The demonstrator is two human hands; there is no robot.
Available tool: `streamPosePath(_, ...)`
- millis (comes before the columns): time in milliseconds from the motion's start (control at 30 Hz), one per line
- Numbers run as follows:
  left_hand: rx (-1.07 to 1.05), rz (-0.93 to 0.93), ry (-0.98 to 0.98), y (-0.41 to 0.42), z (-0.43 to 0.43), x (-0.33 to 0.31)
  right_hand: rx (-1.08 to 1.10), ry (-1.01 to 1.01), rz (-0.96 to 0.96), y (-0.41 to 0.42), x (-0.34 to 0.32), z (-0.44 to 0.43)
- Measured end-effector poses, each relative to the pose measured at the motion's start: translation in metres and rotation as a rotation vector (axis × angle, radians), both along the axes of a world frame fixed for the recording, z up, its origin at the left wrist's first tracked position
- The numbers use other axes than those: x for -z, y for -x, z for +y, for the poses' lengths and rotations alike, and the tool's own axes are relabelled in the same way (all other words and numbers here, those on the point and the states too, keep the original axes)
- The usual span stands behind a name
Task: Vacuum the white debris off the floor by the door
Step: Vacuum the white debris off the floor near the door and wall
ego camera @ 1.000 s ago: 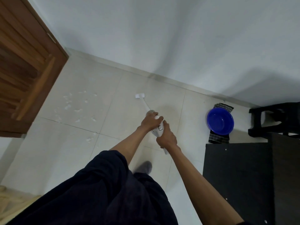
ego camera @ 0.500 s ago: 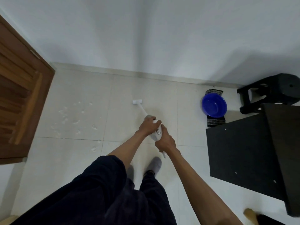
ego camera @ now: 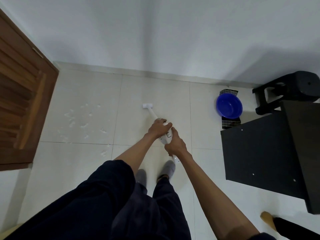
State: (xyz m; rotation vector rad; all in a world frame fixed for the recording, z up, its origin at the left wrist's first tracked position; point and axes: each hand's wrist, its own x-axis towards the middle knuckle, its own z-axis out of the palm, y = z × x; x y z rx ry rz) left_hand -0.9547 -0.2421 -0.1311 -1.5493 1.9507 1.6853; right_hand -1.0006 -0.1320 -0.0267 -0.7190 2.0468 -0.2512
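The floor (ego camera: 83, 170) was pale, glossy square tile, meeting a plain white wall (ego camera: 173, 40) at a low skirting. A brown slatted wooden door (ego camera: 22, 101) stood at the left. The white debris (ego camera: 72, 118) lay scattered over the tile just beside the door, with a few flecks reaching the grout line nearer the person. Over to the right a blue basin (ego camera: 229, 105) sat on a striped cloth (ego camera: 230, 122), near a black stool (ego camera: 285, 90) and a black cabinet (ego camera: 268, 153).

The white stick vacuum (ego camera: 152, 115) was slanted down from the person's hands, its long axis running away from the feet towards the wall and a little left. Its floor head (ego camera: 147, 106) was on the tile, well to the right of the debris and not touching it. The left hand (ego camera: 158, 128) gripped the body in front; the right hand (ego camera: 175, 144) was curled round the handle behind.
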Motion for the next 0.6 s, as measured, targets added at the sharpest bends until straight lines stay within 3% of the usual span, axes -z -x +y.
streamPosePath(600, -0.079, -0.010, 0.017, -0.087, 0.070, -0.015, -0.100, 0.010, -0.011, -0.074, 0.005, 0.061)
